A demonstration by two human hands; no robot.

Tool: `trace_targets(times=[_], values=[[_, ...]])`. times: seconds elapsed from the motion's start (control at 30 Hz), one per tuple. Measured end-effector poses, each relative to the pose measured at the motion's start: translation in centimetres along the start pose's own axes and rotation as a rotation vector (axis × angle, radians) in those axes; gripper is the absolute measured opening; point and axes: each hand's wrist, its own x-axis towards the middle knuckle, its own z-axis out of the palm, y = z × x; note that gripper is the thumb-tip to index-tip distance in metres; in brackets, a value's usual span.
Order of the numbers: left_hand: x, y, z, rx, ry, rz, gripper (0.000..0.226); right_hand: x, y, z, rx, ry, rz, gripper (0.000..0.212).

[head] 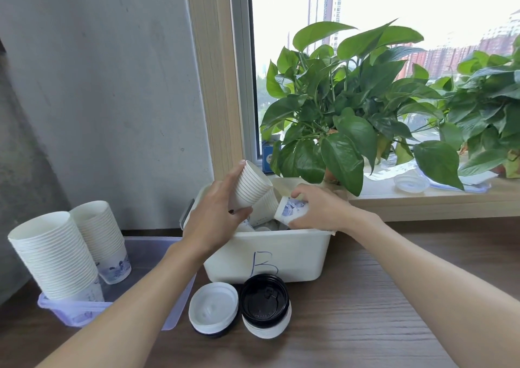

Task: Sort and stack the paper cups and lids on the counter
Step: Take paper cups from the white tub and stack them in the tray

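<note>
While both hands work over the white bin [267, 258], the step looks like gathering loose cups. The left hand [216, 213] curls round a short nested cup stack [251, 186], held tilted. The right hand [318, 207] pinches a single blue-printed cup [291, 209] on its side, just right of that stack. Next move is probably nesting the single cup with the stack, which needs the axes lined up. More cups lie in the bin under the hands.

Left of the left forearm, two tall cup stacks [56, 255] stand in a clear tray [157, 255]. Nearer than the hands, on the worktop [365, 311], sit a white lid stack [213, 307] and a black-topped lid stack [265, 303]. Plant leaves [346, 153] hang just beyond the right hand and could snag.
</note>
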Motion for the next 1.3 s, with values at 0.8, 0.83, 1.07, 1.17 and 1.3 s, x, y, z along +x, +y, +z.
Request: trace_targets(times=[0.8,0.83,1.07,1.17,1.3], values=[[0.7,-1.1,0.2,-0.036,-0.058,0.091,0.097,0.1,-3.6,-1.6,0.621,0.295,-0.208,0.08],[0.7,-1.1,0.3,-0.033,-0.069,0.099,0.097,0.2,-3.7,-1.3,0.65,0.293,-0.198,0.079],[0.8,-1.3,0.5,-0.081,-0.075,0.111,0.097,0.7,-5.0,0.1,0.59,0.155,-0.268,0.074],[0.7,-1.3,0.5,-0.084,-0.047,0.125,0.099,0.7,-5.3,0.7,0.782,0.185,-0.225,0.054],[0.6,-1.3,0.4,-0.106,-0.046,0.102,0.099,0.9,-5.4,1.2,0.794,0.129,-0.205,0.053]])
